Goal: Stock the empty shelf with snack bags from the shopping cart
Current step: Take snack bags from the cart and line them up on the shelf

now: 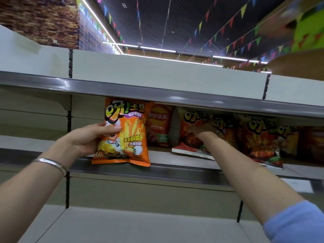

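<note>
Step in hand: the person is standing snack bags on the middle shelf point(175, 159); one bag is at its front edge, others already stand further right.
Left hand point(87, 139): grips the orange fries bag point(122, 134) by its left side, thumb across the front, the other fingers hidden behind it. A silver bracelet point(52, 164) sits on the wrist.
Orange fries bag: upright, its bottom seam hanging over the shelf's front rail, just left of the Lay's bag point(159, 125).
Right hand point(201, 130): reaches into the shelf among the red bags point(259, 137); it is in shadow, so whether the fingers pinch a bag or only press on one cannot be told.
Stocked row: the red bags stand or lean towards the right; one red bag point(191, 150) lies nearly flat below the right wrist.
Doing it well: the orange bag probably wants pushing back until its base clears the rail, face outward, touching its neighbour so it cannot tip.
Risk: the leaning bags look likely to slide forward if the right hand lets go too soon.
Cart: not in view.
</note>
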A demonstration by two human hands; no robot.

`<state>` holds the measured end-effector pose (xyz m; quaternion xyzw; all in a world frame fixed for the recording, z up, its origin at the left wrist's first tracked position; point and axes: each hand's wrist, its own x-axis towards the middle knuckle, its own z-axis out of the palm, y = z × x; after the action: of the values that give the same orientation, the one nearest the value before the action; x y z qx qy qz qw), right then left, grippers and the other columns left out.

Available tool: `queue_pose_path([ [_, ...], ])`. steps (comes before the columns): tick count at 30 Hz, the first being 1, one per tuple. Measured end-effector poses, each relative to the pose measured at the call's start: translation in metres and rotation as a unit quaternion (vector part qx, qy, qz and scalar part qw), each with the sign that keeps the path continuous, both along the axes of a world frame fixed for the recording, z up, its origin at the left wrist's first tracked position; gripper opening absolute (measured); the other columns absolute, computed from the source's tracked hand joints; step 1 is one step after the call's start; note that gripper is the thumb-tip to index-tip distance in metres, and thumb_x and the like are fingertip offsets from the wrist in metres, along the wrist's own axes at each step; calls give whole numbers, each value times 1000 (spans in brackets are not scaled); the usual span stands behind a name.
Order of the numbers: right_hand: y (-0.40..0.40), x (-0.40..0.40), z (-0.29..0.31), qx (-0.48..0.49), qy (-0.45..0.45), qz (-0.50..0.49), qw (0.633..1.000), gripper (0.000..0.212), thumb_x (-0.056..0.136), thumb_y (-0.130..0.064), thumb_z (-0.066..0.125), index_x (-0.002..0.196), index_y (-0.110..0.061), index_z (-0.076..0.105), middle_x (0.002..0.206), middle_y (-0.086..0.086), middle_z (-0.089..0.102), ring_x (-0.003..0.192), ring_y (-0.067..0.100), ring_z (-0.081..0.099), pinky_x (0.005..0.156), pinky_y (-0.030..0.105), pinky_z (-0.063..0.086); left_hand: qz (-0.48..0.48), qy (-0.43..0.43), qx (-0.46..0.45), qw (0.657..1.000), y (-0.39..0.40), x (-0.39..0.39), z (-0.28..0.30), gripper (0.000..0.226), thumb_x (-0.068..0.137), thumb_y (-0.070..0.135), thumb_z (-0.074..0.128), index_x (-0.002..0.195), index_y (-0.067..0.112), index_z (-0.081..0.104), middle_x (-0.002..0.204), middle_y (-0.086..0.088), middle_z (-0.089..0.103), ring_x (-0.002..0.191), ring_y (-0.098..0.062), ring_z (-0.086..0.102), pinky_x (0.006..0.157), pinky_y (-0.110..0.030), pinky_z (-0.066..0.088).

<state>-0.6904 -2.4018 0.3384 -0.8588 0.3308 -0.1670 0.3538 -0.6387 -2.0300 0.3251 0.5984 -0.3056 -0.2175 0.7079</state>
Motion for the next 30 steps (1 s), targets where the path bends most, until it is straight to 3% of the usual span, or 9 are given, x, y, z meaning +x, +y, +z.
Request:
queue_pose_path([
  [3,-28,-23,1,-51,-16,-43,998,56,99,-27,55,144,3,41,147,17,47,135,35,45,106,36,40,-18,0,-12,1000,-4,-2,-1,113,22,31,103,124,7,61,116,-17,71,97,-30,73,70,-38,61],
  [6,-54,-37,-3,-78,4,-101,992,105,82,-73,52,157,-9,16,161,18,22,146,39,26,119,48,26,-25,5,-15,1000,-7,-2,-2,115,24,31,103,128,7,59,118,-17,70,101,-31,72,74,-40,61],
  [8,-69,-44,-9,-96,30,-145,984,120,71,-89,41,157,-9,15,162,18,21,146,39,24,119,46,23,-28,7,-13,999,-10,-2,-2,116,26,31,103,130,7,57,119,-17,70,103,-31,71,75,-41,61],
  [12,-61,-67,-16,-138,17,-150,979,94,91,-72,41,150,0,32,155,23,34,141,40,34,115,40,27,-40,7,-13,999,-16,-8,-1,115,26,31,103,129,7,58,120,-17,69,103,-31,71,75,-40,61],
  [16,-61,-63,-26,-232,-2,-169,958,125,59,-92,18,153,-11,30,158,19,27,142,44,28,113,54,29,-38,12,-18,999,-19,-15,-2,112,26,31,103,126,6,60,119,-17,70,103,-31,71,79,-42,61],
  [19,-45,-72,-22,-319,-92,-143,932,86,85,-55,55,155,-23,18,162,14,5,145,38,10,113,58,24,-32,15,-12,999,-19,-20,-1,110,29,32,103,127,6,60,121,-17,69,107,-32,69,84,-43,60],
  [22,-46,-76,-25,-336,5,-104,936,50,95,-44,46,134,-13,50,150,20,39,132,38,40,104,44,34,-25,14,-4,1000,-18,-25,1,108,29,32,102,126,7,60,121,-16,69,107,-32,69,85,-42,59],
  [27,-83,-60,-38,-315,62,-106,941,118,60,-92,5,153,-25,32,159,14,31,143,40,32,115,54,26,-11,12,6,1000,-18,-29,4,111,27,33,102,126,8,59,119,-15,70,106,-31,70,83,-42,59],
  [30,-53,-76,-31,-350,25,-105,930,112,71,-93,24,158,-25,9,165,13,6,150,38,8,120,58,7,-10,16,8,1000,-20,-31,5,112,27,33,102,127,9,59,119,-15,71,105,-31,70,83,-42,59],
])
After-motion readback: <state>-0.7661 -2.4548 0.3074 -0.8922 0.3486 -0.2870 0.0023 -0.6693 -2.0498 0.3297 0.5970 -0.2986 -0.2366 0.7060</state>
